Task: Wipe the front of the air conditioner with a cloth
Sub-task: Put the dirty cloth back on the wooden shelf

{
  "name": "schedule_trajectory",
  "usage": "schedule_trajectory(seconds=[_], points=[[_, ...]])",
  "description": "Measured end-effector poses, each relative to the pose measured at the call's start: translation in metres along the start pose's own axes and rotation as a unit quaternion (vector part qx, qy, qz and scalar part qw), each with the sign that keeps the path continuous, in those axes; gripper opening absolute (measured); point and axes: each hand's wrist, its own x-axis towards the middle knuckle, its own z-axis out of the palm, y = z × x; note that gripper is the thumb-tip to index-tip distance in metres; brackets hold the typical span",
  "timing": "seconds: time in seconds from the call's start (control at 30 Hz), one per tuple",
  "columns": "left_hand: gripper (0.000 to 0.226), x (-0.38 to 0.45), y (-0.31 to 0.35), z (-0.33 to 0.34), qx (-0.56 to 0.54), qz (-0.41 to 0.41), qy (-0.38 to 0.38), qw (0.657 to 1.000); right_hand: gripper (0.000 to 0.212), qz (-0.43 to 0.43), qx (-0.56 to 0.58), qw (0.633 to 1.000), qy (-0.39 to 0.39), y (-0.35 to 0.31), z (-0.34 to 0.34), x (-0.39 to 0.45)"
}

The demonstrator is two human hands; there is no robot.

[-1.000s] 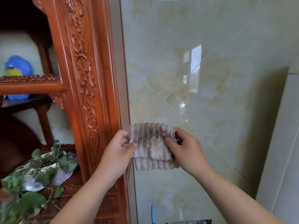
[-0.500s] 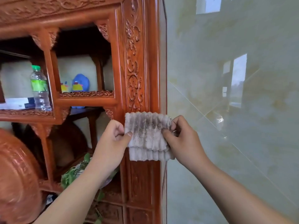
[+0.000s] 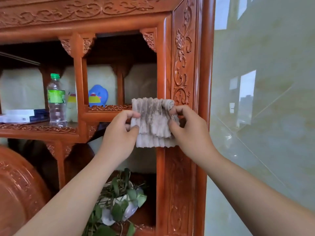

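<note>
A folded, ribbed grey cloth (image 3: 152, 120) with dark dirt streaks hangs in front of me at chest height. My left hand (image 3: 119, 135) pinches its left edge between thumb and fingers. Its right edge is gripped by my right hand (image 3: 190, 133), whose fingers curl over the rolled top corner. The cloth is held in the air in front of the carved post of a wooden cabinet. No air conditioner is in view.
A carved red-brown wooden cabinet (image 3: 185, 57) fills the left and centre. On its shelves stand a clear bottle with a green cap (image 3: 56, 101), a blue toy (image 3: 98, 95), flat boxes (image 3: 20, 115) and a leafy plant (image 3: 119, 198). A glossy tiled wall (image 3: 264, 116) is on the right.
The view has swung left: the cabinet now fills most of the frame and the white panel at the far right is gone. Both hands still hold the cloth; the right fingers have shifted on its corner.
</note>
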Motion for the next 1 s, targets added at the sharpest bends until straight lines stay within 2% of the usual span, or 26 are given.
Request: schedule_trajectory(seconds=[0.23, 0.37, 0.5, 0.63, 0.8, 0.93, 1.0], points=[[0.034, 0.035, -0.012, -0.013, 0.1, 0.078, 0.017, 0.992, 0.028, -0.109, -0.11, 0.988, 0.015, -0.008, 0.025, 0.031], [0.038, 0.058, -0.019, -0.014, 0.156, 0.125, 0.026, 0.979, 0.024, -0.19, -0.208, 0.959, 0.01, -0.007, 0.037, 0.048], [0.039, 0.079, -0.02, -0.013, 0.189, 0.128, 0.028, 0.973, 0.025, -0.237, -0.289, 0.927, 0.006, -0.006, 0.042, 0.064], [0.036, 0.094, -0.02, -0.011, 0.225, 0.131, 0.017, 0.965, 0.019, -0.255, -0.377, 0.89, 0.014, -0.007, 0.045, 0.075], [0.036, 0.106, -0.017, -0.014, 0.277, 0.124, 0.004, 0.953, 0.028, -0.267, -0.366, 0.89, 0.045, -0.013, 0.047, 0.07], [0.035, 0.097, -0.017, -0.021, 0.202, 0.156, -0.045, 0.966, 0.037, -0.279, -0.399, 0.874, -0.008, -0.012, 0.043, 0.066], [0.03, 0.093, -0.021, -0.022, 0.209, 0.161, -0.068, 0.962, 0.042, -0.263, -0.445, 0.855, -0.037, -0.013, 0.043, 0.069]])
